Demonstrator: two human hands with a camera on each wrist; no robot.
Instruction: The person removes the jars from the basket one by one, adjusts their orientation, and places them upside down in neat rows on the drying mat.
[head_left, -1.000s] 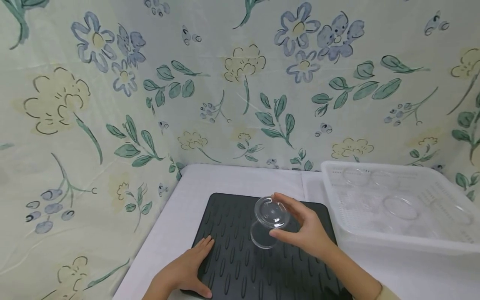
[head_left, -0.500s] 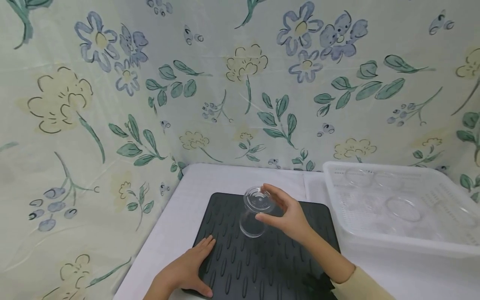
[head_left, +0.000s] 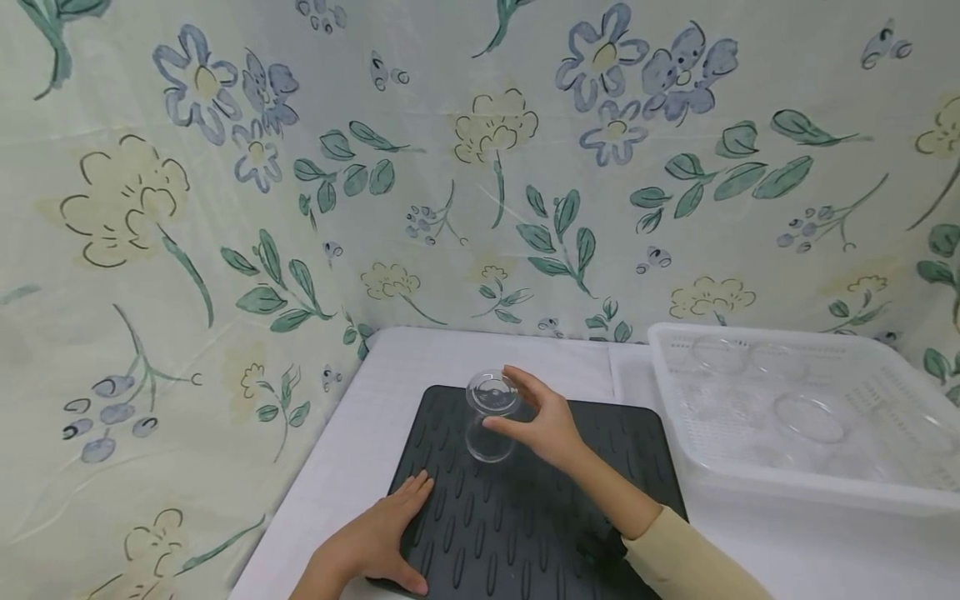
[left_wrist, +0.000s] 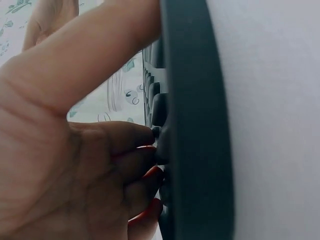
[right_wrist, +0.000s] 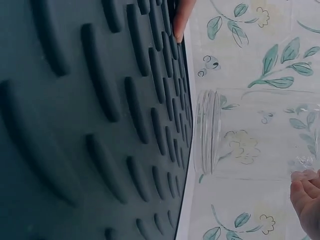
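My right hand (head_left: 542,423) grips a clear jar (head_left: 489,437) by its round base, thumb on the near side and fingers on the far side. The jar is mouth-down over the back left part of a black ridged drying mat (head_left: 517,525). In the right wrist view the threaded neck (right_wrist: 206,132) faces the mat, close over its surface. My left hand (head_left: 375,533) rests on the mat's left edge, fingers stretched over the ridges and thumb near the front corner. Seen from the left wrist, the fingertips (left_wrist: 150,135) touch the mat's ridges.
A white plastic basket (head_left: 757,475) stands to the right of the mat, with several clear jars lying in it. White cloth (head_left: 420,350) covers the table, and a floral curtain (head_left: 420,167) hangs behind and to the left.
My right hand has carried the jar left and a little farther back over the mat. The left hand has stayed on the mat's edge.
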